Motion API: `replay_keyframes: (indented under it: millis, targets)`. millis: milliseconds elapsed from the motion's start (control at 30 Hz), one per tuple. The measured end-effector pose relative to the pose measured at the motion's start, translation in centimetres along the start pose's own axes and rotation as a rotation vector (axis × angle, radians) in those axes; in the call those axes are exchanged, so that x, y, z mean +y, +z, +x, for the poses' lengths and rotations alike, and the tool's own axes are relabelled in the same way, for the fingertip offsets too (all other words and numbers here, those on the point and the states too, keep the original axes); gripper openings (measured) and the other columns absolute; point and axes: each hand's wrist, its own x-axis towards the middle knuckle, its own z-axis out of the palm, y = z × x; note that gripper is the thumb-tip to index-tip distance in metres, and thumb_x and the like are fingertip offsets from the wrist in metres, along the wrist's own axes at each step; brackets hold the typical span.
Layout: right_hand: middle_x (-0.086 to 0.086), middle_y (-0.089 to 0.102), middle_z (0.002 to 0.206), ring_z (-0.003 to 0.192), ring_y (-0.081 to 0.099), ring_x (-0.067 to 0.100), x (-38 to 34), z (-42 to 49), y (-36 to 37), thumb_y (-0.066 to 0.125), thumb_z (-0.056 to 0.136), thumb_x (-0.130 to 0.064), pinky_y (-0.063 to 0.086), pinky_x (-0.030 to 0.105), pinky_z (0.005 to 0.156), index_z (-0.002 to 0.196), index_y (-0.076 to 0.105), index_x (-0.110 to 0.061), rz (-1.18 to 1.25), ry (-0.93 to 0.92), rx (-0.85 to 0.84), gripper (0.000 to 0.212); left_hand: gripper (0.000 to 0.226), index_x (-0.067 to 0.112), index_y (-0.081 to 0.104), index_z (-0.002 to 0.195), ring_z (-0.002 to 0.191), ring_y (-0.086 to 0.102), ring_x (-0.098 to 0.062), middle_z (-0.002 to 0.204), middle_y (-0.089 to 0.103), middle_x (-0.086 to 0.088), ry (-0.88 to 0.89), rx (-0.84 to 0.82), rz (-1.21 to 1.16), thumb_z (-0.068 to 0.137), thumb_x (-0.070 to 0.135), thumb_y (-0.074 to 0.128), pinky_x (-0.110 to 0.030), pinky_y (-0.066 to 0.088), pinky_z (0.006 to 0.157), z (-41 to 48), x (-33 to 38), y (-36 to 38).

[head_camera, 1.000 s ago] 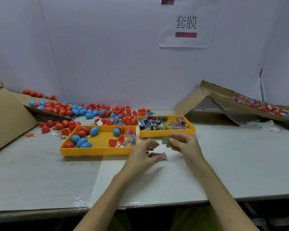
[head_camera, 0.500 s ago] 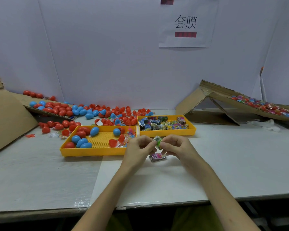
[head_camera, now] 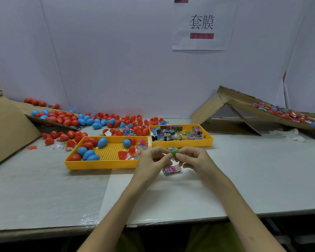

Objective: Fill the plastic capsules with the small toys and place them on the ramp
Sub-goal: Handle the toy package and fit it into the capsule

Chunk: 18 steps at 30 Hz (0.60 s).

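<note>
White panels are closing off the back of a pale desk (head_camera: 253, 175), where two yellow trays are sitting side by side: the left tray (head_camera: 98, 164) is holding red and blue capsules (head_camera: 88, 154), and the right tray (head_camera: 182, 144) is holding a heap of small wrapped toys (head_camera: 173, 134). Both hands are meeting just in front of the right tray. The left hand (head_camera: 150, 160) and the right hand (head_camera: 195, 159) are each pinching one side of a green toy packet (head_camera: 173, 151), lifted off the desk. A pink packet (head_camera: 171, 169) is lying on the desk just below them. The cardboard ramp (head_camera: 244, 104) is standing well off to the right (filled ones are already lying on its slope). The green toy packet is looking light and crinkly, likely yielding under pressure and sliding a little, so a light pinch at its edges is probably serving best. The capsules, being smooth hard shells, are likely wanting a hold around the widest part.
</note>
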Motion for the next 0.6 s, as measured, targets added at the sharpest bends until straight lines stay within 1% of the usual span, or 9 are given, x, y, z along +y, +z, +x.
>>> replay_keyframes:
  millis: [100,200,300,367,433,500,533,567,600]
  targets:
    - [-0.004,0.071,0.073,0.071,0.063,0.010,0.07,0.11,-0.04,0.070,0.089,-0.017,0.050,0.022,0.066,0.086,0.076,-0.016,-0.008,0.005,-0.005,0.007,0.009,0.021,0.069,0.091,0.070,0.072,-0.014,0.073,0.075,-0.003,-0.021,-0.004,-0.041,0.094,0.013,0.068,-0.024,0.059,0.069,-0.01,0.04,-0.10]
    - [-0.004,0.072,0.075,0.073,0.064,0.008,0.28,0.21,-0.13,0.069,0.090,-0.013,0.050,0.024,0.069,0.086,0.076,-0.017,-0.019,0.004,0.009,0.009,0.010,0.015,0.071,0.089,0.069,0.071,-0.014,0.073,0.074,-0.004,-0.036,-0.016,-0.062,0.094,0.008,0.066,-0.025,0.060,0.069,0.01,0.07,-0.22]
    - [0.000,0.075,0.083,0.077,0.066,0.010,0.29,0.16,-0.06,0.069,0.090,-0.010,0.051,0.024,0.069,0.088,0.077,-0.022,-0.015,-0.016,0.021,0.014,0.011,0.013,0.070,0.087,0.068,0.071,-0.014,0.071,0.073,-0.002,-0.032,0.034,0.002,0.093,0.005,0.067,-0.024,0.059,0.067,0.08,-0.11,-0.16]
    - [0.001,0.075,0.085,0.077,0.066,0.011,0.16,0.12,-0.04,0.069,0.090,-0.010,0.052,0.023,0.068,0.085,0.078,-0.027,-0.021,-0.026,0.014,0.020,0.011,0.012,0.068,0.084,0.069,0.071,-0.017,0.073,0.072,-0.004,0.006,0.076,0.113,0.091,0.004,0.069,-0.029,0.060,0.066,0.12,-0.35,0.02]
    - [-0.002,0.073,0.083,0.077,0.065,0.009,0.17,0.12,-0.06,0.069,0.090,-0.010,0.051,0.024,0.068,0.082,0.078,-0.027,-0.037,-0.020,-0.014,0.021,0.012,0.011,0.064,0.081,0.071,0.070,-0.023,0.074,0.071,-0.009,0.038,0.091,0.194,0.088,0.003,0.070,-0.040,0.061,0.068,0.08,-0.53,0.17]
    - [-0.004,0.071,0.082,0.078,0.064,0.008,0.17,0.12,0.06,0.070,0.090,-0.015,0.051,0.024,0.069,0.082,0.078,-0.026,-0.032,0.000,-0.043,0.016,0.020,0.014,0.059,0.075,0.071,0.070,-0.028,0.073,0.069,-0.012,0.047,0.105,0.209,0.085,0.000,0.070,-0.048,0.060,0.069,0.08,-0.63,0.14]
    - [-0.003,0.071,0.083,0.079,0.064,0.009,0.12,0.09,0.17,0.070,0.089,-0.021,0.052,0.024,0.069,0.083,0.077,-0.026,-0.014,0.015,-0.061,0.010,0.023,0.015,0.057,0.073,0.071,0.069,-0.030,0.072,0.069,-0.013,0.052,0.113,0.216,0.085,0.000,0.070,-0.050,0.059,0.068,0.12,-0.65,0.09]
    - [-0.003,0.071,0.084,0.081,0.064,0.010,0.08,0.07,0.28,0.070,0.087,-0.028,0.053,0.023,0.069,0.084,0.077,-0.025,0.012,0.026,-0.085,0.009,0.026,0.016,0.055,0.072,0.070,0.068,-0.031,0.071,0.067,-0.014,0.063,0.118,0.230,0.084,0.000,0.072,-0.049,0.058,0.067,0.16,-0.65,0.04]
    - [-0.002,0.070,0.085,0.082,0.064,0.011,0.03,0.05,0.36,0.070,0.086,-0.034,0.053,0.023,0.069,0.085,0.077,-0.023,0.035,0.034,-0.112,0.012,0.027,0.016,0.054,0.072,0.070,0.067,-0.029,0.070,0.066,-0.013,0.083,0.119,0.252,0.084,0.001,0.073,-0.046,0.058,0.065,0.17,-0.67,0.02]
